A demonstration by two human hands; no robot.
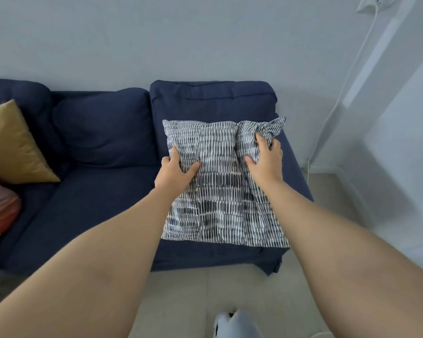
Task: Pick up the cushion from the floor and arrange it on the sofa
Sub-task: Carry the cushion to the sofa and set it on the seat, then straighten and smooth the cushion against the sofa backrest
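The cushion (220, 189) is square, covered in white fabric printed with rows of short grey and black dashes. It is laid flat on the seat at the right end of the dark blue sofa (91, 206), its far edge against the backrest, its far right corner crumpled upward. The left hand (175, 173) is placed on the cushion's left edge, fingers (174, 152) curled around that edge, thumb pressed on top. The right hand (266, 159) is clenched on bunched fabric near the crumpled corner. A mustard pillow (12, 145) is seen leaning at the sofa's left.
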